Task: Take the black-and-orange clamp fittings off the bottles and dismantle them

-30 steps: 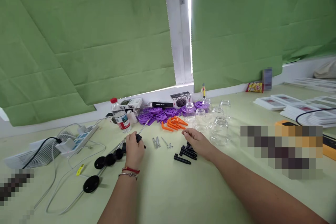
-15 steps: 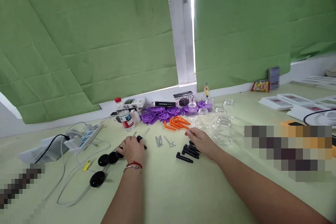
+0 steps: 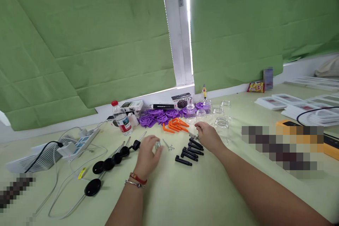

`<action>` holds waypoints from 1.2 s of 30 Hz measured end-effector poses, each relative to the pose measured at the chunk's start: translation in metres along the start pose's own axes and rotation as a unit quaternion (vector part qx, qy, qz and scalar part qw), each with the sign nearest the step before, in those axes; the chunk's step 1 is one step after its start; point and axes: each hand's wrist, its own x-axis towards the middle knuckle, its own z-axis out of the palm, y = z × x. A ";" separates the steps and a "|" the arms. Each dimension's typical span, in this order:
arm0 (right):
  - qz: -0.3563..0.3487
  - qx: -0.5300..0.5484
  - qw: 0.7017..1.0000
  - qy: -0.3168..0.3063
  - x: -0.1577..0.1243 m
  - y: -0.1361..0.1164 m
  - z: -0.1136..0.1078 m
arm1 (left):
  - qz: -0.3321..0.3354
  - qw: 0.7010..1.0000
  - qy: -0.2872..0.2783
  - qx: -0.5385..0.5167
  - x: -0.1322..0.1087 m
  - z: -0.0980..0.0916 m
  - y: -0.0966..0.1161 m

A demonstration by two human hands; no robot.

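Observation:
My left hand (image 3: 148, 156) is over the table with its thumb and fingers apart around the small metal pins (image 3: 158, 144). Left of it lie several metal rods with round black knobs (image 3: 124, 152). My right hand (image 3: 209, 137) has its fingers curled together beside some small springs (image 3: 192, 135); whatever is between the fingertips is hidden. Several black plastic pegs (image 3: 189, 154) lie just below that hand. Between the hands are a thin metal rod (image 3: 165, 143) and small metal bits (image 3: 171, 147). Orange bent pieces (image 3: 176, 125) are piled behind them.
Purple wheel-like parts (image 3: 156, 117) are heaped at the back, next to a water bottle (image 3: 122, 119) and clear jars (image 3: 221, 123). A power strip (image 3: 84, 143) with loose cables is on the left. White panels (image 3: 304, 107) are stacked at the right.
My left hand has moved right, from the black-knobbed rods to the metal pins, and its fingers have spread. My right hand has shifted slightly, and the springs now show. The view has shifted slightly.

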 end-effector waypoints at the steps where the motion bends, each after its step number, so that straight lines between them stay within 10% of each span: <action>1: -0.001 -0.035 0.999 -0.006 0.002 0.002 0.000 | 0.041 0.996 -0.056 -0.053 -0.002 0.002 0.010; 7: 0.008 -0.172 0.980 -0.097 0.004 0.011 0.008 | 0.093 0.956 -0.248 -0.128 -0.010 0.016 0.038; 36: -0.024 -0.247 0.953 -0.176 -0.005 0.008 0.009 | 0.010 0.943 -0.221 -0.249 -0.007 0.008 0.042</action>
